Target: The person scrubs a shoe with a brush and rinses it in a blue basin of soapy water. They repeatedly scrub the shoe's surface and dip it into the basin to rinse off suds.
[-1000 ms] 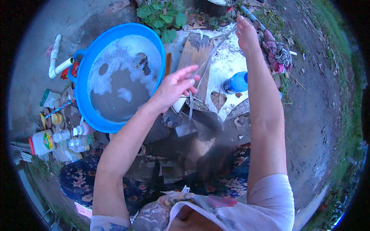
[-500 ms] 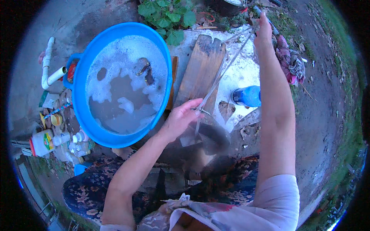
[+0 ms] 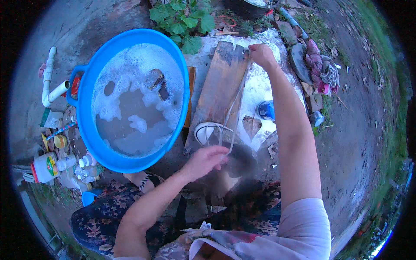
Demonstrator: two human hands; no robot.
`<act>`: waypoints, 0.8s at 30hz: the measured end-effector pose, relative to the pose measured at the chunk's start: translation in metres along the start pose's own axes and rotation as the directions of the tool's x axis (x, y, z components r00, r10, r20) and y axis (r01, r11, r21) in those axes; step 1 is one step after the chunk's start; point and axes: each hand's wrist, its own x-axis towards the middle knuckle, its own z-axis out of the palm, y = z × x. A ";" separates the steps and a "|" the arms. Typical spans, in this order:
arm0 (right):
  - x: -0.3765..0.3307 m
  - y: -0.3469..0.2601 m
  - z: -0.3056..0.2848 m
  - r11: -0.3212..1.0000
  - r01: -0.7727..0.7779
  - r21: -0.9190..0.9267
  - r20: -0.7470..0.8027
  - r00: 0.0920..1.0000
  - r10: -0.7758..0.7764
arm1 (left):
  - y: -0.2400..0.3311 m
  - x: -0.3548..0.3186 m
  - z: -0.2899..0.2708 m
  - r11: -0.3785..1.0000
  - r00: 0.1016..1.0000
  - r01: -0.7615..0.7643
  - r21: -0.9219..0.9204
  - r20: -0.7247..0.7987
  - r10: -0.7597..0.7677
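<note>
A canvas shoe [image 3: 204,133] with a white toe rests on the lower part of a worn wooden board [image 3: 223,78]. From it a long pale shoelace [image 3: 236,102] runs up along the board's right edge. My right hand [image 3: 262,55] is closed on the lace's far end, beside the top of the board. Just below the shoe, my left hand [image 3: 207,162] has its fingertips pinched together on a strand of lace. A dark, blurred part lies to the right of that hand; I cannot tell whether it belongs to the shoe.
At left stands a large blue tub [image 3: 186,95] of grey soapy water, with a dark object [image 3: 159,82] among the foam. A blue container [image 3: 265,110] lies right of the board. Several bottles [image 3: 86,171], a white pipe [image 3: 48,78] and crumpled cloth [image 3: 320,67] lie around.
My right hand has come down and left, from the upper right to the board's top, with the lace. My left hand has lowered slightly, and the shoe's white toe now shows.
</note>
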 end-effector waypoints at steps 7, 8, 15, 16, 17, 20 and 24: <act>0.021 0.004 -0.004 0.966 -0.079 -0.247 -0.061 0.996 0.066 | -0.009 0.007 -0.006 0.988 0.988 -0.104 -0.117 -0.126 0.090; 0.020 0.005 -0.007 0.954 -0.174 -0.245 -0.147 0.979 0.140 | -0.006 0.008 -0.006 0.989 0.989 -0.091 -0.119 -0.131 0.075; -0.023 -0.041 -0.104 0.888 0.399 -0.229 -0.007 0.911 -0.412 | 0.007 -0.024 -0.022 0.993 1.000 -0.023 0.119 -0.017 0.025; -0.047 -0.078 -0.115 0.797 0.604 -0.017 0.125 0.792 -0.597 | 0.001 -0.037 -0.032 0.973 0.999 -0.043 0.226 0.001 0.044; -0.079 -0.119 -0.132 0.818 0.573 0.044 0.259 0.785 -0.563 | -0.002 -0.050 -0.040 0.946 0.999 -0.006 0.325 0.037 -0.006; -0.130 -0.179 -0.152 0.796 0.597 0.096 0.221 0.767 -0.602 | -0.037 -0.085 -0.072 0.578 0.950 -0.153 0.801 0.280 -0.136; -0.136 -0.139 -0.126 0.834 0.550 -0.039 -0.162 0.821 -0.548 | -0.060 -0.128 -0.095 0.175 0.845 -0.170 0.970 0.235 -0.481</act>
